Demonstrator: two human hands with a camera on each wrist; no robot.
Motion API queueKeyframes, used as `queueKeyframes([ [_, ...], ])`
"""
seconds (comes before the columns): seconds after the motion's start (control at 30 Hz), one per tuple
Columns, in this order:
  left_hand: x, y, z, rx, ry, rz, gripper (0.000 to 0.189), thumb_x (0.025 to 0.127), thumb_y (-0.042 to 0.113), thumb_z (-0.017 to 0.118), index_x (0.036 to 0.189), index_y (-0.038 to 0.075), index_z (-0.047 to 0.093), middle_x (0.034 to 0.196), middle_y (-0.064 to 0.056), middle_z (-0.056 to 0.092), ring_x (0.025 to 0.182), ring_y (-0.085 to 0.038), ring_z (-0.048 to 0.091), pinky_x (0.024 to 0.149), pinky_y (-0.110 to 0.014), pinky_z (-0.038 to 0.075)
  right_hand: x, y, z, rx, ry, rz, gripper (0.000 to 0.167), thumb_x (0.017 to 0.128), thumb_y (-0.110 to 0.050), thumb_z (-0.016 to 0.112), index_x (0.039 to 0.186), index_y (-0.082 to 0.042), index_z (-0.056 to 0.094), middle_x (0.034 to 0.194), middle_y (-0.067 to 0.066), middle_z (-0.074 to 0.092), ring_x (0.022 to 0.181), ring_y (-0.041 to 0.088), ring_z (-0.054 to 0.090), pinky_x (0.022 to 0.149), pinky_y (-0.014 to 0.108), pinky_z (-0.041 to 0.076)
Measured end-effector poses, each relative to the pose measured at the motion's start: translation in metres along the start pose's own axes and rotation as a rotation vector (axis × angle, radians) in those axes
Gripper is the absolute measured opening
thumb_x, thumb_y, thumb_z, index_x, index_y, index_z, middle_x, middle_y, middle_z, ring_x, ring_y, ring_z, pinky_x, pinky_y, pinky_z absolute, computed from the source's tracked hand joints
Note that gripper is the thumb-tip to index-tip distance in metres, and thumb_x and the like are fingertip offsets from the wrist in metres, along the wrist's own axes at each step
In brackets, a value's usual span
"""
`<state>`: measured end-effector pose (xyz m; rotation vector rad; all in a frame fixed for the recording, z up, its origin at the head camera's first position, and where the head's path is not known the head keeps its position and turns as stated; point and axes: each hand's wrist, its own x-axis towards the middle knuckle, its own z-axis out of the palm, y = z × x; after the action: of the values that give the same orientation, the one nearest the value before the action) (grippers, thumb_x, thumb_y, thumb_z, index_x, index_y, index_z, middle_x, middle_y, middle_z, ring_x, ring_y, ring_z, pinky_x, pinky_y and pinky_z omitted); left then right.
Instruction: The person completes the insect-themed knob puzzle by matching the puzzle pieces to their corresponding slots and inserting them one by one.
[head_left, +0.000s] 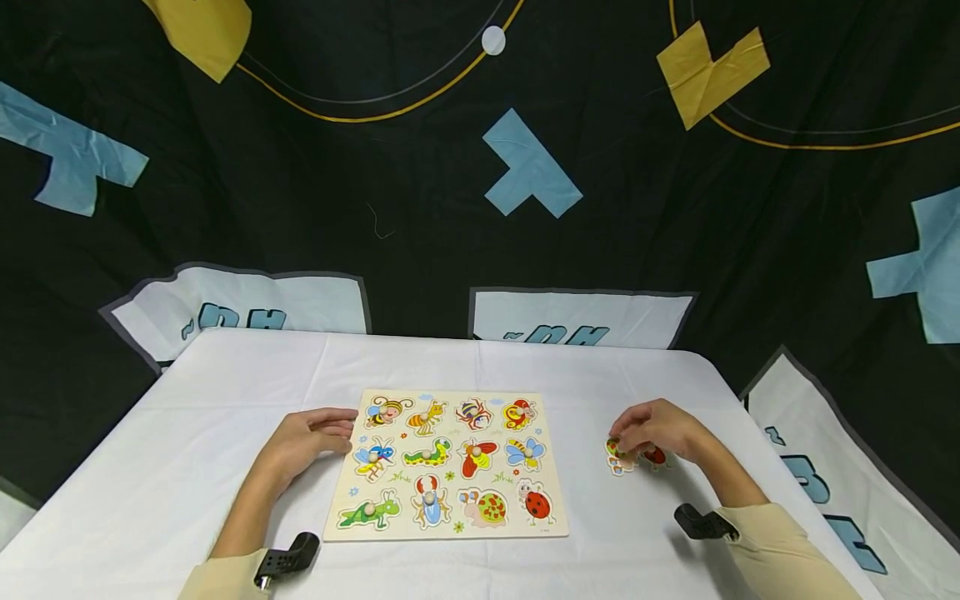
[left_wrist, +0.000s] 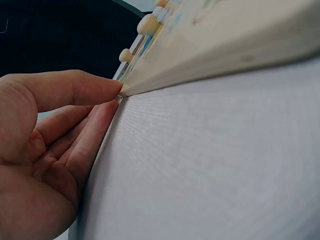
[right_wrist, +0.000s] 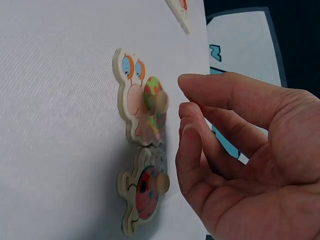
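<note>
A wooden peg puzzle board with insect pictures lies flat on the table. My left hand is at its left side; in the left wrist view the thumb touches the board's edge. To the right of the board lie two loose knobbed pieces, a snail and a ladybug, side by side on the cloth. My right hand hovers over them, fingers bent, with a gap between its fingertips and the snail's knob. From the head view this hand partly covers both pieces.
A white cloth covers the table. Pieces with round knobs sit in most of the board; the snail and ladybug spots at its lower right show no knobs. A dark curtain hangs behind the table.
</note>
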<state>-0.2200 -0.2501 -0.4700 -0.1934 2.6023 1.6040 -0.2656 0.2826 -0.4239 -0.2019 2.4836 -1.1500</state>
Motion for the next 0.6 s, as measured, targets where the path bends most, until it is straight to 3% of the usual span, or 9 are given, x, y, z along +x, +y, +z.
queueKeyframes([
  [0.6, 0.0006, 0.0004, -0.0003, -0.011, -0.008, -0.019, 0.059, 0.078, 0.008, 0.080, 0.134, 0.003, 0.065, 0.109, -0.007, 0.076, 0.094, -0.007, 0.068, 0.082, -0.020, 0.047, 0.0034, 0.0107, 0.0003, -0.020, -0.007, -0.008, 0.026, 0.075, -0.010, 0.076, 0.100, -0.002, 0.077, 0.088, 0.004, 0.073, 0.076, 0.017, 0.061, 0.067, 0.033, 0.049],
])
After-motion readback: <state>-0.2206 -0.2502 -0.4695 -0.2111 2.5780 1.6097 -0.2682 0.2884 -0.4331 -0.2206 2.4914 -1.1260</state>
